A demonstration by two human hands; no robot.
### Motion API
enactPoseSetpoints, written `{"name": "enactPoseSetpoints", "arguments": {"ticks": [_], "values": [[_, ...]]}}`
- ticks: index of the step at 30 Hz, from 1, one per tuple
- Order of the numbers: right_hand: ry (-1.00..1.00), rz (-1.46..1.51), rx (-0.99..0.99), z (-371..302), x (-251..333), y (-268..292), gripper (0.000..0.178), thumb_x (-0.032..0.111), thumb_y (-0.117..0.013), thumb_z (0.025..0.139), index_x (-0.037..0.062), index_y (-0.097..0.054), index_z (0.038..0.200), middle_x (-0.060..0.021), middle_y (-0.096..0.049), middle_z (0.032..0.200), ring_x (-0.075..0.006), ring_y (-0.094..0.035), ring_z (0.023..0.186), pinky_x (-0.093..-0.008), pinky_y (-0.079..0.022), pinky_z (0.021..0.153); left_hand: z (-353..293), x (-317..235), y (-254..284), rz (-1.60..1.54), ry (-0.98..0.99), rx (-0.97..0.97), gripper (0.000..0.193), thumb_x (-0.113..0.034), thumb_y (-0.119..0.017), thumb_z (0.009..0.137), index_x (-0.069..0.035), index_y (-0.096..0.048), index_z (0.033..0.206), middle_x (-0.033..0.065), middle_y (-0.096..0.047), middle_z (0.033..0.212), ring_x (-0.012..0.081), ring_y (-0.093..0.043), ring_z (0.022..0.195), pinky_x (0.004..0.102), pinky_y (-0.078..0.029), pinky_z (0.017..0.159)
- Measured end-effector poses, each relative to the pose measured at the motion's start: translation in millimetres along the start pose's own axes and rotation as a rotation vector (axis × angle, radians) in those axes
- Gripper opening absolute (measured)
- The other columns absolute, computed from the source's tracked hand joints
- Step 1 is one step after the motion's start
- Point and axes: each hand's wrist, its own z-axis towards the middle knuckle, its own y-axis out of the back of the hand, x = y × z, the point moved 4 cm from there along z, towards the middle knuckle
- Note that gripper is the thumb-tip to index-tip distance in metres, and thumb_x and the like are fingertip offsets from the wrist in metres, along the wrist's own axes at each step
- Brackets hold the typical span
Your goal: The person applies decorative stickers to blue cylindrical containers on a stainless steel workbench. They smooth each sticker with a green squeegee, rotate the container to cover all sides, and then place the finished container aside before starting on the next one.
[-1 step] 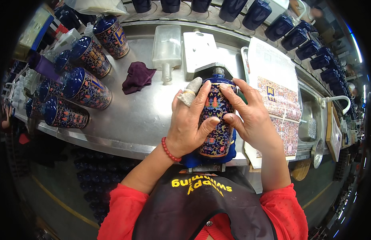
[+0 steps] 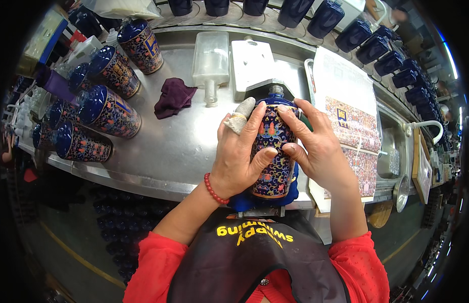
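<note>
A dark blue bottle [image 2: 273, 166] with a colourful floral pattern lies before me, its neck pointing away. My left hand [image 2: 239, 151] grips its left side, with forefinger and thumb against the patterned face. A pale finger cover sits on one finger of that hand, and a red bead bracelet circles the wrist. From the right, my right hand [image 2: 318, 144] holds the same bottle, fingertips near its shoulder and thumb on the pattern. Blue cloth-like material [image 2: 293, 189] shows under the bottle's near end. Close by on the right lie printed floral sheets [image 2: 353, 126].
Several decorated blue bottles [image 2: 110, 113] stand at the left. A purple cloth [image 2: 175, 98], a clear bottle [image 2: 211, 60] lying down and a white block [image 2: 252, 60] are on the metal table [image 2: 169, 146]. Plain blue bottles [image 2: 325, 19] line the far conveyor; a sink [image 2: 391, 151] is at right.
</note>
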Motion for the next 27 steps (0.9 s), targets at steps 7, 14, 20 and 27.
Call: {"name": "enactPoseSetpoints", "arguments": {"ticks": [7, 14, 20, 27], "values": [[0.012, 0.007, 0.004, 4.9, 2.9, 3.9, 0.061, 0.025, -0.076, 0.088, 0.0175, -0.057, 0.145, -0.0248, -0.050, 0.143, -0.0431, -0.053, 0.124, -0.0476, -0.048, 0.102, 2.5, -3.0, 1.9, 0.053, -0.006, 0.023, 0.084, -0.063, -0.048, 0.100, -0.001, -0.037, 0.156, 0.0264, -0.046, 0.149, 0.0424, -0.043, 0.138, 0.0610, -0.019, 0.116], [0.051, 0.005, -0.158, 1.3, -9.9, 22.1, 0.056, -0.003, -0.069, 0.083, 0.0002, -0.054, 0.137, -0.0243, -0.067, 0.118, -0.0395, -0.067, 0.106, -0.0416, -0.055, 0.090, -9.5, -10.5, 9.7, 0.066, -0.028, 0.083, 0.090, -0.067, -0.049, 0.097, -0.001, -0.035, 0.157, 0.0266, -0.045, 0.149, 0.0418, -0.039, 0.140, 0.0629, -0.016, 0.117], [0.213, -0.128, -0.218, 23.2, 7.4, 31.6, 0.022, -0.002, -0.072, 0.085, 0.0031, -0.063, 0.104, -0.0127, -0.067, 0.092, -0.0288, -0.068, 0.073, -0.0387, -0.053, 0.065, -29.0, -8.7, 10.9, -0.048, 0.036, 0.020, 0.083, -0.057, -0.049, 0.102, 0.008, -0.037, 0.152, 0.0277, -0.053, 0.142, 0.0417, -0.050, 0.132, 0.0553, -0.020, 0.118], [0.645, 0.068, 0.135, -10.7, 69.2, 20.7, 0.016, 0.017, -0.069, 0.073, 0.0108, -0.063, 0.088, -0.0033, -0.051, 0.083, -0.0220, -0.055, 0.077, -0.0362, -0.047, 0.070, -31.5, -1.6, 12.8, -0.189, 0.068, -0.109, 0.064, -0.044, -0.044, 0.108, 0.008, -0.051, 0.143, 0.0256, -0.059, 0.137, 0.0386, -0.055, 0.126, 0.0475, -0.033, 0.112]]}}
